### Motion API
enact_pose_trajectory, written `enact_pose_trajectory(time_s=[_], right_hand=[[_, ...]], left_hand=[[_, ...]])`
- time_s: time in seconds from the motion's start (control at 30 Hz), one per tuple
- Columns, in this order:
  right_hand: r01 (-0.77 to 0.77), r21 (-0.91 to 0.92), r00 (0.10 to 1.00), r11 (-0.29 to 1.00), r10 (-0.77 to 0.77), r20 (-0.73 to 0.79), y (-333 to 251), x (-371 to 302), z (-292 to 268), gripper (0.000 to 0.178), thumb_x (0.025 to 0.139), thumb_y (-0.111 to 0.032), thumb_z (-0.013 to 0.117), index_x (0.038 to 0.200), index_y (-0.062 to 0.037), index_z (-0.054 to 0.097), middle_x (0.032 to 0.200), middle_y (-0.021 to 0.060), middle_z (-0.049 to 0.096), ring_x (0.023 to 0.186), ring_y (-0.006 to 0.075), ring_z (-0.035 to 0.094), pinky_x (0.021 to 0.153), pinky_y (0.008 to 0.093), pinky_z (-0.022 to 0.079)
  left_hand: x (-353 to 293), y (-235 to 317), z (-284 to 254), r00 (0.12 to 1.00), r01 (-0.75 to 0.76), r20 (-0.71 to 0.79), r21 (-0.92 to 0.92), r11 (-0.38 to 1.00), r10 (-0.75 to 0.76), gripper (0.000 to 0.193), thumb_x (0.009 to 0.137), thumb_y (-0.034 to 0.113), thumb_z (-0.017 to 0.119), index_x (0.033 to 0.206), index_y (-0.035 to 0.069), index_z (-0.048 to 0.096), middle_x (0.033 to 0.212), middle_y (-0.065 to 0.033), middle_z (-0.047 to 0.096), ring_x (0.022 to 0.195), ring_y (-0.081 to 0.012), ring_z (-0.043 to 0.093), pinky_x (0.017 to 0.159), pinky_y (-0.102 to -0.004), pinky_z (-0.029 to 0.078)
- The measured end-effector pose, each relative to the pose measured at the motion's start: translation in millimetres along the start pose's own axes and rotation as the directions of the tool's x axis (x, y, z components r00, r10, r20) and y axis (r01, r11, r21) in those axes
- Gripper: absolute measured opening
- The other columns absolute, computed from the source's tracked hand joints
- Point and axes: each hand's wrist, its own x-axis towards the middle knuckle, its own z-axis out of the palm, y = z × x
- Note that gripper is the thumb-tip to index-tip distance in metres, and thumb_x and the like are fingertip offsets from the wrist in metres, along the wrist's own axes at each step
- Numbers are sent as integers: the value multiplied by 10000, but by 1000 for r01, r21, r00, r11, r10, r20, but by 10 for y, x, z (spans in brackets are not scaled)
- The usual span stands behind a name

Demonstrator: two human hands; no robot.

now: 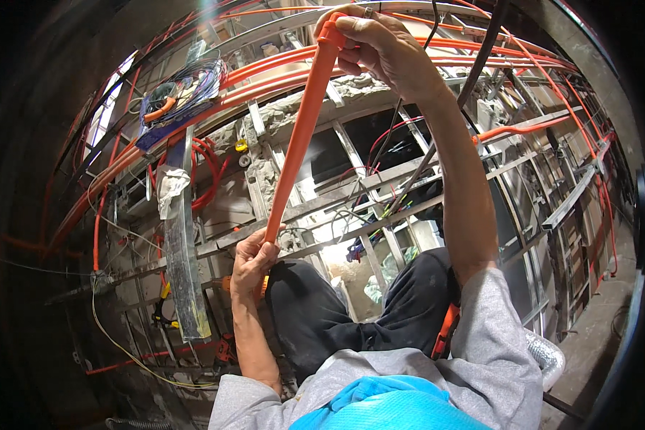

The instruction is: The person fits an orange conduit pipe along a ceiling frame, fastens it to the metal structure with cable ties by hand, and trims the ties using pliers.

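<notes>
An orange plastic conduit pipe (301, 143) slants up and away in front of me. My left hand (252, 261) is closed around its lower end, beside my left knee. With my arm stretched far forward, my right hand (387, 50) grips the upper end, thumb and fingers at an orange coupling (331, 30) there. Whether the coupling is a separate piece cannot be made out.
Metal framing (351, 147) spreads beneath me, with gaps between the bars. Long orange conduits (272, 72) run across the far side. A blue tray of coiled wires (183, 100) sits far left, above an upright metal stud (183, 265). A dark rod (484, 54) crosses at right.
</notes>
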Motion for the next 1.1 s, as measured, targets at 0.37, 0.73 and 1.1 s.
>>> enact_pose_trajectory(time_s=[0.37, 0.73, 1.1], right_hand=[[33, -308, 999, 951, -26, 27, -264, 84, 175, 340, 1073, -401, 548, 1051, -78, 653, 795, -73, 494, 706, 32, 423, 630, 220, 365], [-70, -335, 984, 939, 10, -177, -129, -34, 393, 339, 1066, -330, 566, 1215, -40, 659, 974, -18, 651, 918, 70, 563, 818, 251, 483], [38, -430, 983, 902, -112, -147, -35, 288, 347, 387, 1031, -363, 608, 1263, -54, 611, 1041, 22, 629, 940, 119, 582, 859, 284, 501]], left_hand=[[36, 2, 70, 997, -73, -8, 114, 991, 74, 469, 1046, 328, 606, 1355, -24, 595, 689, 72, 465, 556, -7, 354, 476, -191, 257], [-4, -70, 135, 986, -77, -127, 212, 974, 106, 383, 1055, 238, 604, 1362, 11, 616, 691, 104, 403, 582, -14, 312, 515, -214, 239], [-100, 116, 140, 999, -48, -1, 129, 990, 48, 475, 1051, 407, 577, 1207, -38, 630, 654, 67, 450, 521, -1, 350, 455, -188, 249]])
